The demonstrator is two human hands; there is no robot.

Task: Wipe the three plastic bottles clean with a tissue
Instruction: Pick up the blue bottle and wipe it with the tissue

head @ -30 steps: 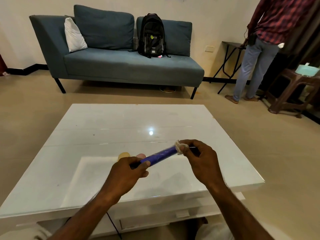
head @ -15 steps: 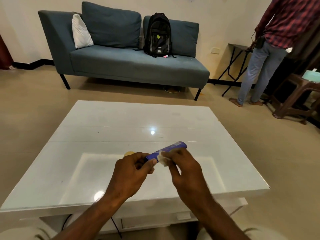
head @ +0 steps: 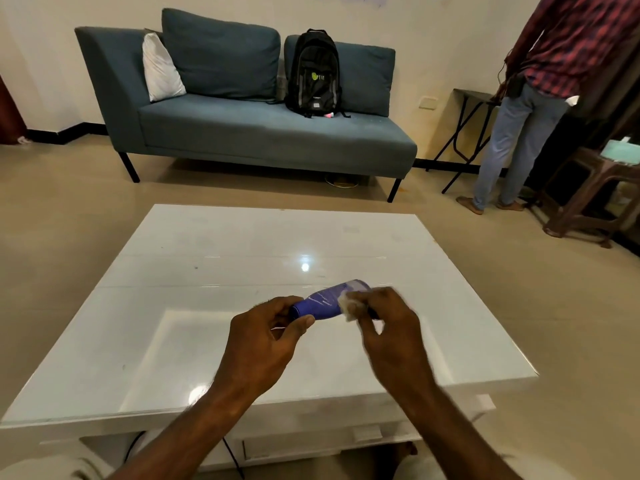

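A blue plastic bottle (head: 323, 302) lies sideways in the air over the near half of the white glossy table (head: 207, 271). My left hand (head: 263, 337) grips its near, left end. My right hand (head: 389, 327) presses a small crumpled white tissue (head: 349, 306) against the bottle's far part, and the hand is motion-blurred. The bottle's cap end is hidden inside my left hand. No other bottle is visible.
A blue sofa (head: 259, 133) with a white cushion and a black backpack (head: 315, 74) stands beyond the table. At the right a person (head: 540, 81) stands by a black folding table (head: 471, 98), near a brown stool (head: 595, 192).
My right hand with the tissue slid from the bottle's far tip toward the middle, then back out along it. The yellowish thing seen behind my left hand is out of sight now.
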